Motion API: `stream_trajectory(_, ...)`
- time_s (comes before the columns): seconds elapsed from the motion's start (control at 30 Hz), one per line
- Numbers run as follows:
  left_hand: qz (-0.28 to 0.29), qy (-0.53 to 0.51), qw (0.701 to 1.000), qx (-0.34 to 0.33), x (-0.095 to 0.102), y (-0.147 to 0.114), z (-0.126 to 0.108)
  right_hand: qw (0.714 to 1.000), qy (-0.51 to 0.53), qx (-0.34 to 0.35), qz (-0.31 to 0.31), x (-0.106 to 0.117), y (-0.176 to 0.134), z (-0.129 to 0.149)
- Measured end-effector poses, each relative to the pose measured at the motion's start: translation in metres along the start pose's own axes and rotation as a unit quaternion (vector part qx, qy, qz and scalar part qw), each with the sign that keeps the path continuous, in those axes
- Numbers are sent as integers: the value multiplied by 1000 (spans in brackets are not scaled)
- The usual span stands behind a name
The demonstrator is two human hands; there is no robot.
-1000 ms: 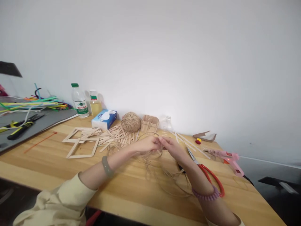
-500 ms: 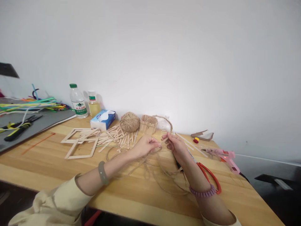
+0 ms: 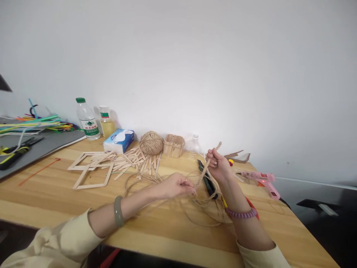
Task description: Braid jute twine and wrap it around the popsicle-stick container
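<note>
A braided length of jute twine (image 3: 204, 172) stretches at a slant between my two hands. My right hand (image 3: 219, 163) is closed round its upper part, and a short end sticks out above the fist. Lower down, my left hand (image 3: 181, 187) pinches the other end of the braid, the fingertips slightly blurred. Loose twine strands (image 3: 205, 212) trail from there in wide loops over the table. A black utility knife (image 3: 208, 180) lies just behind the braid, between the hands. Behind my right forearm, red handles (image 3: 252, 206) are mostly hidden.
A twine ball (image 3: 151, 143) and a small wooden-stick basket (image 3: 173, 145) stand at the back beside craft sticks (image 3: 134, 160) and stick frames (image 3: 93, 176). A tissue pack (image 3: 119, 140) and two bottles (image 3: 88, 121) are further left. A pink glue gun (image 3: 262, 178) lies right.
My right hand has moved up and right along with the braid, which is now drawn straight instead of arching. My left hand has come lower and a little right.
</note>
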State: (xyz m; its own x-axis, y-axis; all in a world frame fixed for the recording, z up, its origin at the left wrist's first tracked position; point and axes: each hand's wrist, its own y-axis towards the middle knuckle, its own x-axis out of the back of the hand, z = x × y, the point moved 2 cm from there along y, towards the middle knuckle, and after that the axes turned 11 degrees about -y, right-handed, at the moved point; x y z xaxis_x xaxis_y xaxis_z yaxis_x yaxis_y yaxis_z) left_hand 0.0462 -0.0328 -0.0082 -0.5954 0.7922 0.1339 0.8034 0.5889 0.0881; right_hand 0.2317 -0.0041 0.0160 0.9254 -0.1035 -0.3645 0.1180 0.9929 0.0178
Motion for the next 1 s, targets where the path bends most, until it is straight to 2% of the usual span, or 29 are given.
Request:
stream_trajectory(0.17, -40, -7, 998, 44, 4, 4, 14, 1000, -16, 2, 13, 3, 1, 4)
stream_trajectory(0.23, -56, -24, 997, 49, 8, 5, 16, 999, -38, 22, 13, 4, 1, 9)
stream_trajectory(0.33, -86, -74, 993, 34, 13, 5, 14, 988, -143, 46, 32, -2, -4, 8)
stream_trajectory(0.43, -145, -118, 982, -16, 18, 4, 9, 945, -301, 44, 122, -20, -18, -4)
stream_trajectory(0.53, -182, -127, 973, -63, 21, 3, 5, 898, -388, 74, 193, -40, -30, -19)
stream_trajectory(0.67, -194, -122, 971, -63, 25, 4, 6, 849, -488, 122, 164, -52, -35, -28)
stream_trajectory(0.8, -218, -104, 969, -48, 30, 4, 7, 824, -527, 163, 127, -52, -34, -26)
stream_trajectory(0.9, -230, -101, 966, -58, 31, 2, 4, 822, -531, 170, 115, -51, -34, -24)
stream_trajectory(1.0, -234, -108, 964, -61, 31, 1, 1, 837, -509, 167, 115, -51, -35, -23)
